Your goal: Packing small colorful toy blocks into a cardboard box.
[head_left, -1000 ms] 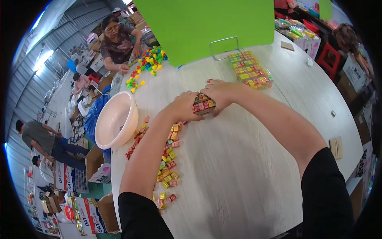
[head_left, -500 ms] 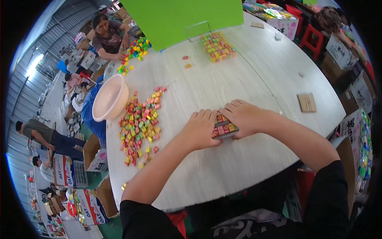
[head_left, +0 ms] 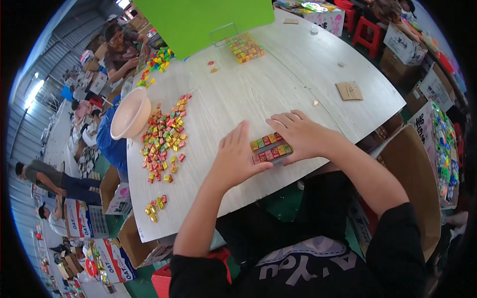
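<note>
Two rows of small wrapped candies, red, yellow and green, lie side by side in a low clear-sided pack near the table's front edge. My left hand is at the pack's left end, fingers stretched out and thumb along its near side. At the right end is my right hand, its fingers extended past the far corner and its thumb beside the near corner. Both hands are open, touching or very close to the pack. A loose heap of the same candies spreads to the left.
A pale pink basin stands at the table's left edge. Farther back are a block of stacked candies, a green board and a wire stand. A cardboard piece lies right. Another person sits behind colourful pieces.
My hands have loosened and spread apart, so more of the candy pack shows between them. The view has shifted, and the seated person's hands have drawn back from the colourful pieces.
</note>
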The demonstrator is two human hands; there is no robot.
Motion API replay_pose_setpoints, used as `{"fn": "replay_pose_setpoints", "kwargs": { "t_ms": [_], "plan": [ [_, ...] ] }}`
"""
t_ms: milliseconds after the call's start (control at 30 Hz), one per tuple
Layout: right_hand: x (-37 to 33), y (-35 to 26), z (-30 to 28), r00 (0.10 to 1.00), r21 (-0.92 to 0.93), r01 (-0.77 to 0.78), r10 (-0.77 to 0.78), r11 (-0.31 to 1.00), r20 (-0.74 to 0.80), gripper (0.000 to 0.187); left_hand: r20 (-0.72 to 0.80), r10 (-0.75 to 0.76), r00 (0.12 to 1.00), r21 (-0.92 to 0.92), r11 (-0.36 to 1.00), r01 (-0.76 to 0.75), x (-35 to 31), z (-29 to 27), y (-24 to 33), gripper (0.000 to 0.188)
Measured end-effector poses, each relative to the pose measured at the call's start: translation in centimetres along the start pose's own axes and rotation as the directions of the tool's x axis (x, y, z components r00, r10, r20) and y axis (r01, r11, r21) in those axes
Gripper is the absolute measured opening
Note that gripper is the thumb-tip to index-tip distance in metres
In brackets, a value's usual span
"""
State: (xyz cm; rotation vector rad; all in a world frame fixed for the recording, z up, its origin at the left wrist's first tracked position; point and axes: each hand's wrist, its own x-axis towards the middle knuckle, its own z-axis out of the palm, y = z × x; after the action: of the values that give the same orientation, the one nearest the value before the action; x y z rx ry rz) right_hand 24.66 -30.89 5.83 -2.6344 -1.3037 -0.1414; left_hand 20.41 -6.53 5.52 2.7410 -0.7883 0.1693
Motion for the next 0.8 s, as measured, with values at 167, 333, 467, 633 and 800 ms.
{"fn": "replay_pose_setpoints", "kwargs": {
  "t_ms": [167,333,467,633,800],
  "plan": [
    [0.7,1.8,-2.5,0.993,0.209,-0.121,0.116,0.97,0.036,0.07,-0.171,-0.303,0.938,-0.22,0.939,0.263,-6.4,1.2,-1.6,0.075],
    [6.0,10.3,-2.5,0.955,0.342,-0.296,0.271,0.892,0.119,0.047,-0.148,-0.383,0.912,-0.414,0.861,0.295,-6.7,0.1,-3.3,0.062],
    [12.3,20.1,-0.4,0.841,0.434,-0.515,0.535,0.739,0.088,0.052,-0.087,-0.352,0.932,-0.5,0.825,0.265,0.6,-1.1,-7.0,0.049],
    [20.1,29.4,3.5,0.741,0.555,-0.577,0.67,0.6,0.046,0.057,-0.098,-0.358,0.929,-0.558,0.793,0.247,14.7,1.6,-14.8,0.048],
    [25.6,30.1,4.8,0.725,0.436,-0.616,0.688,0.656,-0.01,0.069,-0.112,-0.486,0.867,-0.472,0.794,0.384,26.4,5.2,-22.4,0.051]
  ]
}}
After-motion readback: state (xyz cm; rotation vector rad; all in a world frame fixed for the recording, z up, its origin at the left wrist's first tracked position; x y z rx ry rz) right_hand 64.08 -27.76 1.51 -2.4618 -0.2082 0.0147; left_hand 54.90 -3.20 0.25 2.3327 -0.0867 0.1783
